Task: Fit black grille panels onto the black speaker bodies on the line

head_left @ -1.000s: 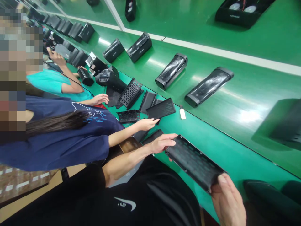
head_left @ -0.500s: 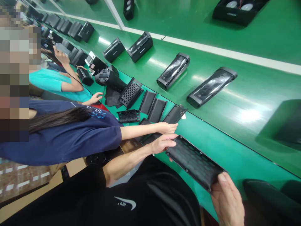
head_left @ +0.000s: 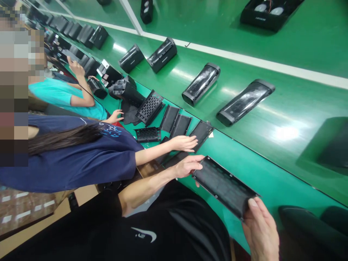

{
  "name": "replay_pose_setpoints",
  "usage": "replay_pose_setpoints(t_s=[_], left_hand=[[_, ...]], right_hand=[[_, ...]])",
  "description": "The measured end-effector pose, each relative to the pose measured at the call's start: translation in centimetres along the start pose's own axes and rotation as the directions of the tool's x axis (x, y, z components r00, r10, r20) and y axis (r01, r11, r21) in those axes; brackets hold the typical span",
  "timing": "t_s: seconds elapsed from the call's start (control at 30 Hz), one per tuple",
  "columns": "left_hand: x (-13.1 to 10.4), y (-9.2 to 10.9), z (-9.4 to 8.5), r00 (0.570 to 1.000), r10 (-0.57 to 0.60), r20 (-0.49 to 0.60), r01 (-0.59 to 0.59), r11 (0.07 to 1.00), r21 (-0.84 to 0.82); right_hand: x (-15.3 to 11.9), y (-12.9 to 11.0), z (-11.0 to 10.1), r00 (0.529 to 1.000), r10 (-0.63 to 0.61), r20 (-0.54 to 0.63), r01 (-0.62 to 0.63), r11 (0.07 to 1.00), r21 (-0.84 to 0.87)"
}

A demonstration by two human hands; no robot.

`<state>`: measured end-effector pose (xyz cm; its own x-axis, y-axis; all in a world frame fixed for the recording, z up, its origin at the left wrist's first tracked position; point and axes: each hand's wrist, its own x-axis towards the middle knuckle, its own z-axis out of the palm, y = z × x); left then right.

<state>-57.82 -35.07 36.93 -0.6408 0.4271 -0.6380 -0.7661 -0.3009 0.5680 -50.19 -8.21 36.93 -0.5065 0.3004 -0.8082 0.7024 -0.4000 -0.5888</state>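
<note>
At the green bench (head_left: 239, 161), left hand (head_left: 187, 166) and right hand (head_left: 260, 226), apparently part-closed, pinch opposite ends of 1 black panel (head_left: 223, 186).

One panel (head_left: 224, 186) held; three more panels (head_left: 170, 117) (head_left: 181, 125) (head_left: 203, 134) lying in row; four glossy speakers (head_left: 131, 58) (head_left: 162, 55) (head_left: 201, 83) (head_left: 246, 102) in loose line.

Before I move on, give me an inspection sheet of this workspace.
Surface: green worktop, with a glossy green strip beyond bearing black speaker-like units.
Job's things: one black panel, hollow side toward the camera, with small pale spots along its long edges.
Clutter: loose grilles and a pale tag to the left.
Grips: left grip holds the panel's left end; right grip its right end.
Cables: red wires in an open housing.
Surroundings: a co-worker's hand close by; dark shapes at right, unclear.
</note>
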Motion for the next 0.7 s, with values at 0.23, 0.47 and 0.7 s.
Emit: replay_pose_setpoints(t_s=[0.23,0.47,0.7], left_hand=[[-0.21,0.00,-0.07,0.998,-0.030,0.055,0.030,1.000,0.005],[-0.09,0.27,0.18,0.997,-0.017,0.073,0.016,1.000,0.021],[-0.14,0.20,0.18,0.998,-0.023,0.062,0.023,1.000,0.009]], right_hand=[[-0.20,-0.33,0.27,0.996,-0.023,0.085,0.024,1.000,-0.002],[-0.32,-0.52,0.72,0.992,-0.066,0.111,0.068,0.997,-0.020],[-0.17,-0.40,0.75,0.994,-0.066,0.089,0.068,0.997,-0.028]])
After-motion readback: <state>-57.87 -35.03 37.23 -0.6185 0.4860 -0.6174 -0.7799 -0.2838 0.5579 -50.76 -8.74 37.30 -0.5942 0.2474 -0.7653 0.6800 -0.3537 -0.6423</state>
